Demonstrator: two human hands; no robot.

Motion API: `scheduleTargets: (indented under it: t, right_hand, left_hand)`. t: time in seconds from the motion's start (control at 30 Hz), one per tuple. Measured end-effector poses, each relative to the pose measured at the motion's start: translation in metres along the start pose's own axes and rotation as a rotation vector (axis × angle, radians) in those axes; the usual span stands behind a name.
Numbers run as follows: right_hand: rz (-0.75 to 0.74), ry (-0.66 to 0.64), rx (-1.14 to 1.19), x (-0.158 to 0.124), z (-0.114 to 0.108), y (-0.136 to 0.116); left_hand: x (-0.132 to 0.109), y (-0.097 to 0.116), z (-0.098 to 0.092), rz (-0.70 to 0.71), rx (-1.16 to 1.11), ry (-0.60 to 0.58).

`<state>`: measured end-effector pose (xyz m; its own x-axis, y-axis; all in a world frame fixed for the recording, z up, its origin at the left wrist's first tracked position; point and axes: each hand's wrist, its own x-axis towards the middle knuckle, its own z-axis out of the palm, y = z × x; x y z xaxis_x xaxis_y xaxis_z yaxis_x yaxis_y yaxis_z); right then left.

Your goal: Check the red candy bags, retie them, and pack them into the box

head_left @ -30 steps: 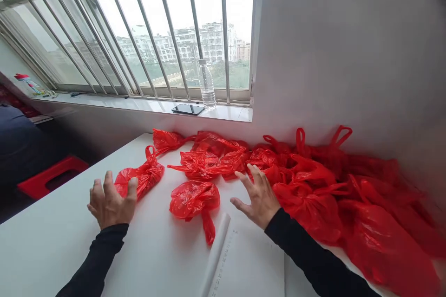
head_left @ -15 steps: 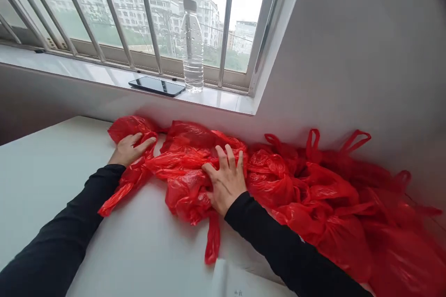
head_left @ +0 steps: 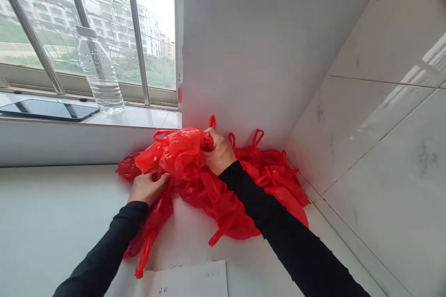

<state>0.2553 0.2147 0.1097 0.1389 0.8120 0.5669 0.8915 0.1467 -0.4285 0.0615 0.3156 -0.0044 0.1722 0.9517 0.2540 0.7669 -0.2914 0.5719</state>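
Red bags [head_left: 216, 195] heaped, handles up, both hands [head_left: 218, 153] gripping

Probably a home room: barred window [head_left: 104, 32], tiled wall [head_left: 376, 116], white table [head_left: 52, 222].

two bare hands, left hand [head_left: 146, 188], right hand [head_left: 219, 153], long black sleeves [head_left: 275, 227]

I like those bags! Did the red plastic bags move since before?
Yes. The red plastic bags are now bunched into the wall corner, no longer spread along it.
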Motion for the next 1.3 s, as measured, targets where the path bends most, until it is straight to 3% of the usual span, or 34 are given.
scheduleTargets:
  t: [0.1,0.2,0.3,0.4,0.5,0.63,0.7,0.8,0.9,1.0,1.13,1.3]
  right_hand:
    - [0.035,0.116,0.000,-0.007,-0.062,0.024]
    - [0.090,0.214,-0.079,-0.024,-0.102,0.056]
    - [0.157,0.202,-0.174,-0.047,-0.112,0.095]
    - [0.213,0.057,-0.225,-0.074,-0.106,0.130]
    - [0.215,-0.039,-0.226,-0.111,-0.111,0.145]
    - [0.146,0.059,-0.249,-0.187,-0.132,0.125]
    - [0.080,0.081,-0.268,-0.235,-0.132,0.110]
    - [0.080,-0.030,-0.329,-0.300,-0.115,0.105]
    - [0.134,-0.042,-0.376,-0.328,-0.094,0.128]
    - [0.150,-0.025,-0.357,-0.321,-0.087,0.153]
    - [0.161,0.024,-0.314,-0.318,-0.107,0.163]
    - [0.304,0.109,-0.370,-0.382,-0.139,0.171]
  left_hand:
    - [-0.014,0.046,0.028,-0.049,0.040,-0.019]
    - [-0.026,0.085,0.057,-0.107,0.055,0.005]
    - [-0.034,0.117,0.068,-0.081,0.026,-0.028]
    - [-0.046,0.132,0.049,0.020,-0.028,-0.119]
    - [-0.084,0.119,0.005,0.117,-0.059,-0.215]
    - [-0.180,0.073,-0.049,0.063,0.018,-0.217]
    - [-0.232,0.048,-0.062,0.024,0.073,-0.207]
    - [-0.285,0.015,-0.066,-0.062,0.109,-0.156]
    - [-0.306,-0.001,-0.062,-0.136,0.114,-0.030]
    - [-0.309,-0.003,-0.058,-0.186,0.119,0.115]
    - [-0.318,0.007,-0.060,-0.249,0.116,0.224]
    - [-0.351,0.018,-0.068,-0.076,0.134,0.199]
